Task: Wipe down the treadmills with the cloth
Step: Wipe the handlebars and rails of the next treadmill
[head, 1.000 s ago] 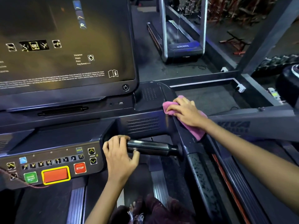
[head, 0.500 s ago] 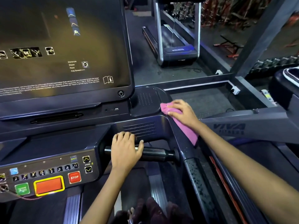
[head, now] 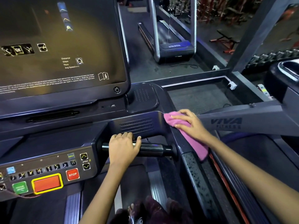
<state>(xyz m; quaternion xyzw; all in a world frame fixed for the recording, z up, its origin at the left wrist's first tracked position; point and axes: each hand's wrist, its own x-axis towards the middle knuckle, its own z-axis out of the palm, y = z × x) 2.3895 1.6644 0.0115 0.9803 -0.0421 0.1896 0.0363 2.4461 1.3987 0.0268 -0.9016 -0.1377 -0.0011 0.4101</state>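
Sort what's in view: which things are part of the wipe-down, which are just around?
In the job:
- pink cloth, pressed on the side rail by the right hand
- treadmill console
- handlebar, gripped by the left hand

Just around:
- second treadmill behind
- dumbbells at right
- stop button

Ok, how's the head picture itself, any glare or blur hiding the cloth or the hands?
Head view: dim gym lighting, a yellowish glare across the dark screen, wide-angle bending at the edges; the pink cloth, right hand and left hand on the handle are sharp; the far treadmill is softer.
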